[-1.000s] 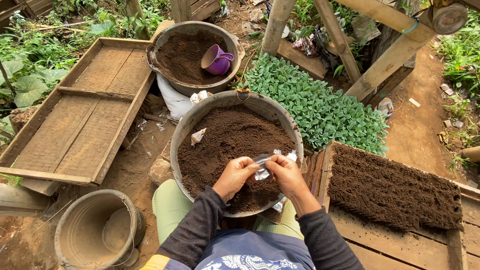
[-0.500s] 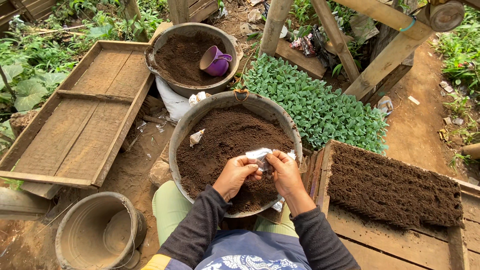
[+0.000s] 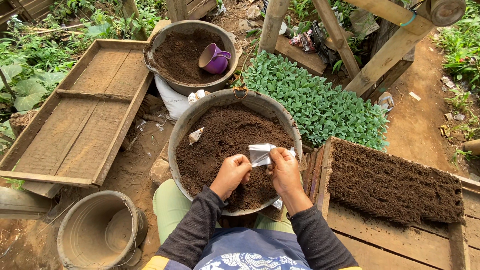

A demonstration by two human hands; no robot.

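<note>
Looking down from my head camera, I see my left hand (image 3: 232, 170) and my right hand (image 3: 283, 167) meeting over a large round metal basin (image 3: 180, 130) filled with dark, crumbly soil. Between them is a small clear plastic bag (image 3: 261, 154), crinkled and shiny; my right hand pinches its edge between thumb and fingers, while my left hand is curled into a loose fist just beside it, and I cannot tell whether it grips the film. I judge the bag to be nearly weightless, limp and slightly slippery, easily torn, so it is best taken at its open rim with fingertips rather than the palm. Another scrap of pale plastic (image 3: 195, 135) lies on the soil near the basin's left wall. Beyond it sits a second soil-filled basin (image 3: 165, 42) holding a purple plastic cup (image 3: 214, 58) tipped on its side. To my left lies a shallow, weathered wooden tray (image 3: 75, 95); to my right a wooden tray (image 3: 325, 165) packed with dark soil. A dense bed of small green seedlings (image 3: 310, 95) grows behind, and a dull metal bucket (image 3: 100, 235) stands near my left knee.
</note>
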